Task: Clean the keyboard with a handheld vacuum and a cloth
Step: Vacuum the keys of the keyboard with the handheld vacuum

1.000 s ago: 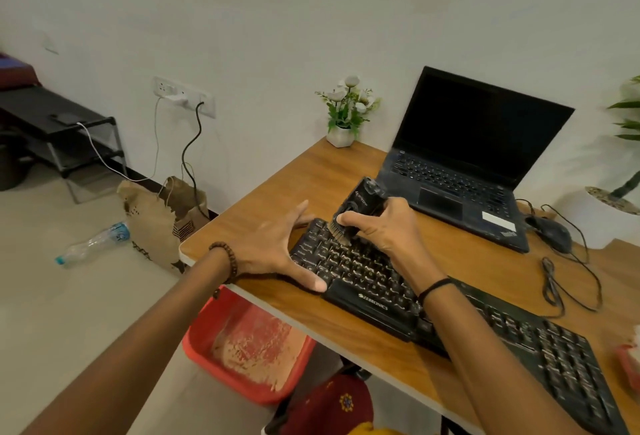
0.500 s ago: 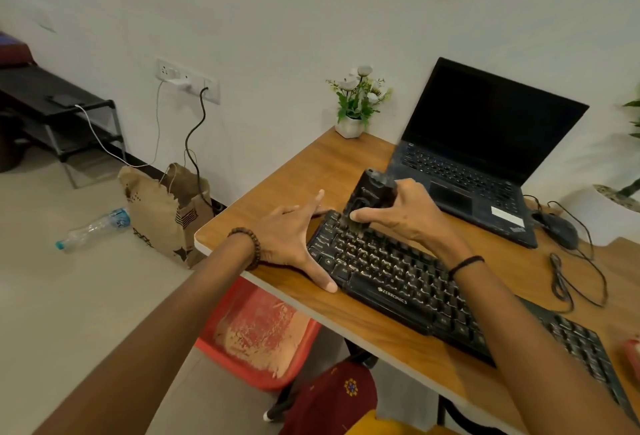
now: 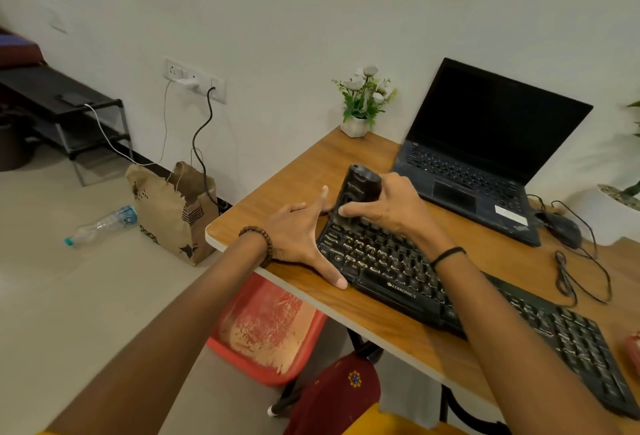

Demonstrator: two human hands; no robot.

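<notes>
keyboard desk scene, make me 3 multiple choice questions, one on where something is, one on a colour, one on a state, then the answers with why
1. Where does the handheld vacuum meet the keyboard?
A. at its right end
B. at its far left corner
C. on the space bar

2. What colour is the tub under the desk?
A. blue
B. green
C. red

3. How is the left hand?
A. open, fingers spread, beside the keyboard's left end
B. curled into a fist
C. gripping a cloth

Answers:
1 B: the right hand grips the vacuum over that corner.
2 C: the tub is red, with pale residue inside.
3 A: the fingers lie straight on the desk and the thumb touches the keyboard's near left corner.
</notes>
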